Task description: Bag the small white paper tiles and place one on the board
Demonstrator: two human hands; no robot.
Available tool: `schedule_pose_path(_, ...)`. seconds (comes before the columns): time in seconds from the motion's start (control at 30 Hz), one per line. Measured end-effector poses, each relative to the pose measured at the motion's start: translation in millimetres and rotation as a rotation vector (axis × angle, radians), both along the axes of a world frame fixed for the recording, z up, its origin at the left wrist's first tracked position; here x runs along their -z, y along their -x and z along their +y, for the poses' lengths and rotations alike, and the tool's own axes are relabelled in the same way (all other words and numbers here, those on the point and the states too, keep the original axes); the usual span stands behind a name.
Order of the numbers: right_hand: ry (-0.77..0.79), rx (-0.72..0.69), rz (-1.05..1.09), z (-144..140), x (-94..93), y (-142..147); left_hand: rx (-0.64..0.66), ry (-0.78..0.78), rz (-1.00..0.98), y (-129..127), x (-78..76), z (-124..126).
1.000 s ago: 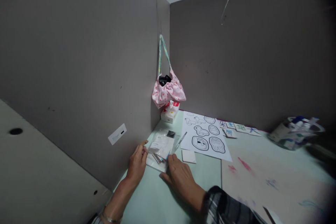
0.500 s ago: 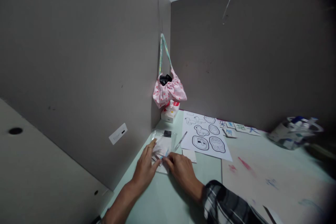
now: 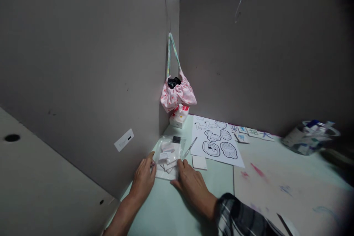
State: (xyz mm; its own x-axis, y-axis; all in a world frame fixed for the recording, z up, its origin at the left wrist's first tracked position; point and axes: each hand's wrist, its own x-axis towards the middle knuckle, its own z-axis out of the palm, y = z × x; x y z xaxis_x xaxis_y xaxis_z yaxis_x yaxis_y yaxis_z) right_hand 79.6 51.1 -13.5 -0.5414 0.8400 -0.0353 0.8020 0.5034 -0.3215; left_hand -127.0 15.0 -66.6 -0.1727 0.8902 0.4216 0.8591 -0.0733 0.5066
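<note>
Both hands have drawn apart since half a second ago, when they met over the middle of the clear plastic bag of small white cards (image 3: 168, 156); now they flank its near end. Left hand (image 3: 143, 179) lies at the bag's left edge, fingers loosely extended and slightly spread, thumb tip touching the plastic, nothing gripped. Right hand (image 3: 193, 184) rests palm-down at the bag's right corner, fingers gently curled with tips on the plastic, closed on nothing. That bag lies flat on the pale green desk (image 3: 177, 210), close to the grey partition wall (image 3: 83, 62). Just right of it lie a slim pen (image 3: 190, 147), a small white square card (image 3: 199, 162) and a white sheet of black-outlined shapes (image 3: 217, 142).
</note>
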Motion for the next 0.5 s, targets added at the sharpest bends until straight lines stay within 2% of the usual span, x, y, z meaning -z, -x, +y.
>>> schedule_pose_path(0.1,-0.021,0.016,-0.004,5,1.2,4,0.031,0.003,0.023,1,-1.0,7)
schedule_pose_path(0.27,-0.043,0.058,-0.007,13,1.9,9,0.044,0.031,0.062,-7,-12.6,22)
schedule_pose_path(0.5,-0.047,0.042,-0.01,18,-0.9,15,0.087,0.12,0.131,-16,-21.8,22)
